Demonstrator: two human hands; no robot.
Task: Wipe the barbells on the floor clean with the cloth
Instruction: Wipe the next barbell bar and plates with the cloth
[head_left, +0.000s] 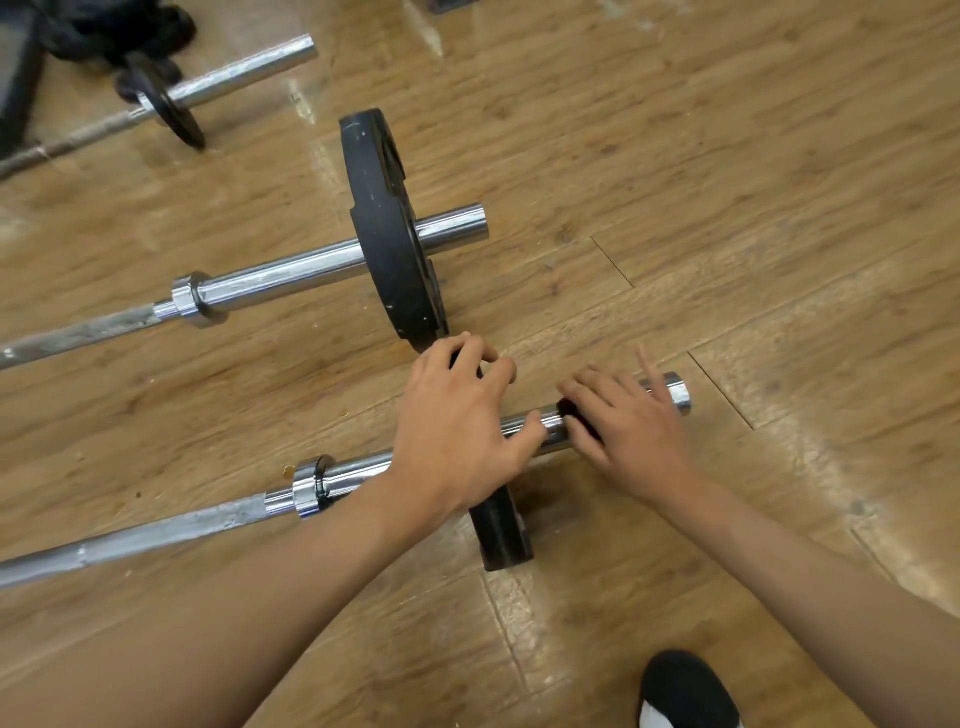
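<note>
A: Far left first?
B: Black bag (104, 26) in the top corner. Just right of it, far bar (244, 71) with small plate (166, 106) upright on it.
A: Below that?
B: Mid bar (291, 273), flat on the floor (727, 182), running left to right. Big plate (389, 228) upright near its right end.
A: And nearest?
B: Near bar (156, 532), roughly parallel to the others, collar (311, 486) partway along. Near plate (501, 530) upright on its sleeve, upper half hidden behind the left hand (457, 421).
A: Grip there?
B: Fingers curled over the top rim, thumb lying along the sleeve. Clamped on the near plate, knuckles close under the big plate's lower edge.
A: Further right?
B: Right hand (628, 426) on the same sleeve, just beside the left thumb. Dark cloth (574, 415) under the palm, pressed against the steel. Thumb and fingers curved round cloth and sleeve, little finger lifted clear.
A: Past the hand?
B: Bare sleeve end poking out. Lower right, black shoe (685, 691) with a white patch.
</note>
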